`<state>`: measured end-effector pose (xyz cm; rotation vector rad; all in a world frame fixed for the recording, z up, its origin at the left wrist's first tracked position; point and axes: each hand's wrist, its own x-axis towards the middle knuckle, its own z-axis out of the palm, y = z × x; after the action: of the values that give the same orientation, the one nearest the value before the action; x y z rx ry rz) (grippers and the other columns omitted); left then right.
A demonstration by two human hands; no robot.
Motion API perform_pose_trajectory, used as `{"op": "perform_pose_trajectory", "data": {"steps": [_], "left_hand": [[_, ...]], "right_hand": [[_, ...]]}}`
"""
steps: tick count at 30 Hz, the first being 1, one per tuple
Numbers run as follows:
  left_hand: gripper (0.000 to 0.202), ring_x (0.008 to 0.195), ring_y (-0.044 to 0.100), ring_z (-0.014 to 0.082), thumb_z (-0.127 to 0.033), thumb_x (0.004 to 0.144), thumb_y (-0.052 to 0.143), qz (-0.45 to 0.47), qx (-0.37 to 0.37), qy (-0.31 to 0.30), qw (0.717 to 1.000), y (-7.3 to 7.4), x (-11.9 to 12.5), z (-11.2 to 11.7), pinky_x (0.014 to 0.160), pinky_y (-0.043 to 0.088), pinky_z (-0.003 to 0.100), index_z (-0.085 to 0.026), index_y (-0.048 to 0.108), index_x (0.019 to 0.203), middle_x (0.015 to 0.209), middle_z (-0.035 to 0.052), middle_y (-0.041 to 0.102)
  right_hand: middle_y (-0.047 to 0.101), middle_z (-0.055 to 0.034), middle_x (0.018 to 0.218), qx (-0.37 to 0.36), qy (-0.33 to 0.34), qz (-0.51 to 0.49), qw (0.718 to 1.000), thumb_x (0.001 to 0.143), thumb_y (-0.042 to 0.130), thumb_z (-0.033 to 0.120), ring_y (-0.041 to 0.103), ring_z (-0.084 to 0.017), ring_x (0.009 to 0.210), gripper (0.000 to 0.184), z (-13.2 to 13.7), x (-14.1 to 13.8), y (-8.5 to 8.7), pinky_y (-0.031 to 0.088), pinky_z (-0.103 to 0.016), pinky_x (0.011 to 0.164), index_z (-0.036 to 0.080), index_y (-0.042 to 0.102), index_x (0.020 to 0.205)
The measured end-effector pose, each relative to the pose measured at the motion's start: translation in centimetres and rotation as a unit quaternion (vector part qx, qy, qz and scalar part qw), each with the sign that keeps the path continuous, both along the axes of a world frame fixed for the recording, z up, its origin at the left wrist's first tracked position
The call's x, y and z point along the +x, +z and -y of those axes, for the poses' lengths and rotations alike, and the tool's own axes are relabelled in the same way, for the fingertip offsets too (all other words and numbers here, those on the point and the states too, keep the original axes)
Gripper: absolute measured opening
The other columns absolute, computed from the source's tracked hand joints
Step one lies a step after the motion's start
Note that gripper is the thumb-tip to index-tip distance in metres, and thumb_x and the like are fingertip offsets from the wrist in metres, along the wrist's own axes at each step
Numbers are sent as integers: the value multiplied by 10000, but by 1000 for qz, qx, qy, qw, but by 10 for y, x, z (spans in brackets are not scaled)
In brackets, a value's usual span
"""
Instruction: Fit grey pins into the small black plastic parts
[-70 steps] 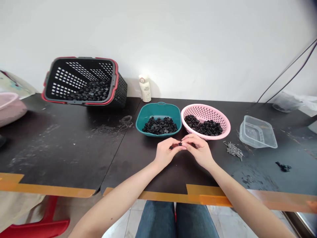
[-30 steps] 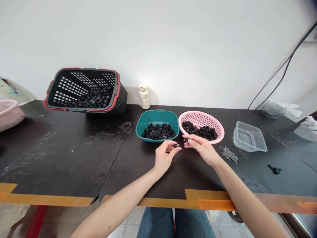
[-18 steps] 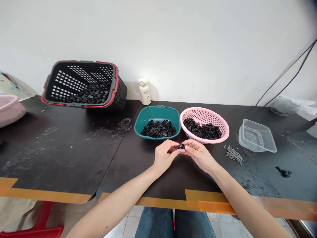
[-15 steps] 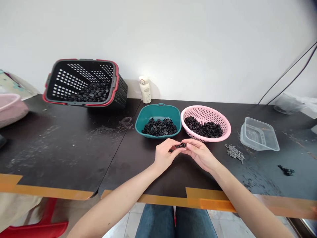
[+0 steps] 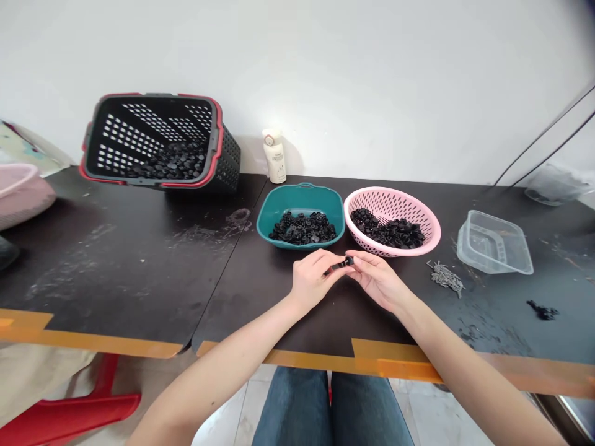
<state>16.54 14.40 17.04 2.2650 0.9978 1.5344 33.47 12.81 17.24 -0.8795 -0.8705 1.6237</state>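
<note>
Because it is so small, the black part (image 5: 344,262) looks light and stiff, probably hard plastic, and easy to fumble; a fingertip pinch on its rim seems the surest hold. It is held above the table (image 5: 139,248), just in front of the teal bowl (image 5: 297,198), pinched between the left hand (image 5: 312,282) and the right hand (image 5: 379,282), whose fingertips meet on it. Similar black pieces fill the bowl. Just right of the bowl stands a pink basket (image 5: 395,201) of black pieces. Farther right lie grey pins (image 5: 445,277) and a clear tub (image 5: 495,248). Behind the bowl stands a white bottle (image 5: 275,157); well left of it is a black crate (image 5: 153,133).
</note>
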Motion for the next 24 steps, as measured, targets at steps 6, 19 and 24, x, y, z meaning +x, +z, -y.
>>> {"op": "perform_pose_trajectory", "data": {"steps": [6, 19, 24], "left_hand": [[192, 574, 571, 76, -345, 791, 675, -18, 13, 10, 1000, -1, 1, 0, 564, 460, 197, -173, 685, 873, 785, 20, 684], [194, 696, 655, 136, -359, 796, 666, -51, 48, 37, 997, -3, 0, -1, 616, 497, 229, -180, 689, 867, 781, 35, 721], [184, 680, 643, 137, -351, 791, 673, -66, 64, 61, 994, -5, 0, -2, 621, 491, 239, -181, 693, 859, 769, 30, 717]], "right_hand": [[719, 2, 880, -6, -8, -7, 1000, 703, 761, 288, 657, -122, 790, 219, 1, -2, -1, 505, -305, 877, 242, 730, 914], [665, 43, 725, 6, -46, 25, 999, 658, 793, 267, 641, -96, 678, 196, 1, -2, 0, 540, -256, 732, 227, 660, 797], [678, 19, 722, 15, -59, 83, 995, 662, 783, 328, 657, -132, 687, 253, 3, -4, 7, 535, -309, 742, 216, 648, 844]]}}
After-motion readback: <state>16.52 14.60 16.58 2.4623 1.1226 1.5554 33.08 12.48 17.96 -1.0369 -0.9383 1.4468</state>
